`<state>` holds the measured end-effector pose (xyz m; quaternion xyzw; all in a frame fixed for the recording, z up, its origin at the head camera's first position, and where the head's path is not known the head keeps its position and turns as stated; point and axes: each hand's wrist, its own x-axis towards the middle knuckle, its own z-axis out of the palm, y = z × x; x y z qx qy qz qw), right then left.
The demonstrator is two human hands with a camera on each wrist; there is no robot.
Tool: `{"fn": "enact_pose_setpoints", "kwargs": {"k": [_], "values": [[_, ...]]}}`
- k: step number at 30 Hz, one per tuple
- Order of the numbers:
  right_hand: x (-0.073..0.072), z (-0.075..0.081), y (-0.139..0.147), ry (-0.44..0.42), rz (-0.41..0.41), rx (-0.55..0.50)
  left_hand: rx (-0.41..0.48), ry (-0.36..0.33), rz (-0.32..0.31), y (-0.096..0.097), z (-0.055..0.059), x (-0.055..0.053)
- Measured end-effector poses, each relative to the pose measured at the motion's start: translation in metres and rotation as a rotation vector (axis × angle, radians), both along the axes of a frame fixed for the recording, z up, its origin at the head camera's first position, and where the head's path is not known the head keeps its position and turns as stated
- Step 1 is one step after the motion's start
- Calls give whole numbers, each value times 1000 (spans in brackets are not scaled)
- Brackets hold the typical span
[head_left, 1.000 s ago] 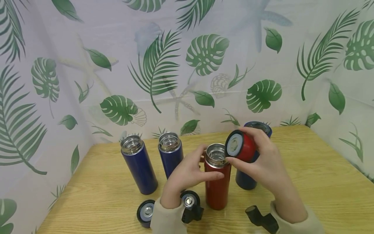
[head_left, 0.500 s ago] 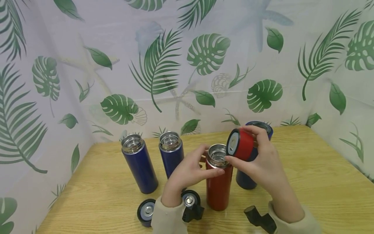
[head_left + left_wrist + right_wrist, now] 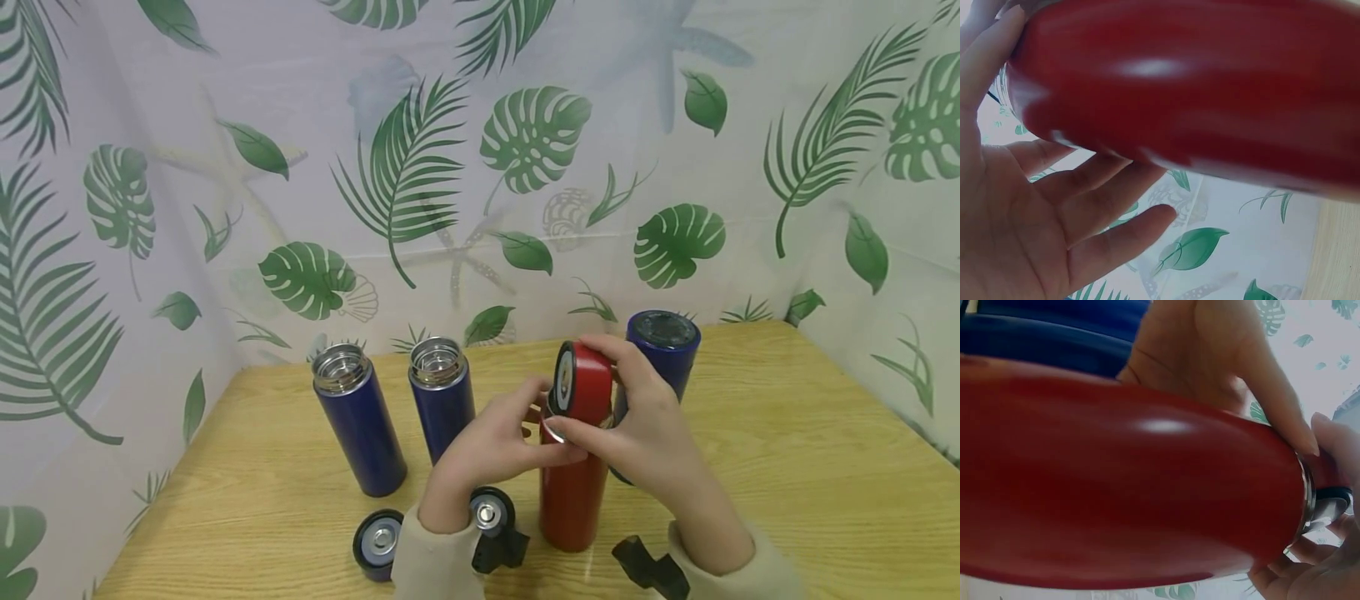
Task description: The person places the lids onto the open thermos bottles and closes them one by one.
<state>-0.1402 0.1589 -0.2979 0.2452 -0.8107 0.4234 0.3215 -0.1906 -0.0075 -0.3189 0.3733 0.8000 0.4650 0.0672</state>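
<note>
A red insulated bottle (image 3: 573, 504) stands upright on the table. My left hand (image 3: 498, 437) grips it near the neck, thumb in front and fingers behind; the left wrist view shows those fingers along the red wall (image 3: 1179, 94). My right hand (image 3: 648, 429) pinches a red lid (image 3: 592, 387) between thumb and fingers. The lid is tipped on its side over the bottle's mouth, its black-edged underside facing left, and it hides most of the opening. In the right wrist view the lid's dark rim (image 3: 1335, 494) shows right at the steel neck (image 3: 1307, 497).
Two uncapped blue bottles, one at far left (image 3: 360, 433) and one nearer (image 3: 442, 408), stand left of the hands. Another blue bottle (image 3: 667, 350) with a dark top stands behind my right hand. Two lids (image 3: 378, 542) lie underside up near my left sleeve (image 3: 438, 558).
My right hand has brought the red lid left and down, over the bottle's mouth. The red bottle has shifted slightly right and nearer, with my left hand still on it.
</note>
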Motion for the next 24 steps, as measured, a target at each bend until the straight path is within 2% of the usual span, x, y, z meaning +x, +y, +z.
{"fn": "enact_pose_setpoints", "kwargs": {"k": [3,8,13,17,20,24], "values": [[0,0,-1,27,-14,-2,4,-1,-11,0,-1,0],[2,4,7,-22,-34,-90,8,6,-19,0,-2,-1],[4,9,19,-47,-95,-96,0,-5,-18,0,-1,-1],[4,10,25,-52,-129,-58,-4,-10,-16,0,0,0],[4,10,27,-47,-157,12,4,4,-11,0,0,0],[3,9,24,-23,-150,99,2,23,10,-1,0,1]]}}
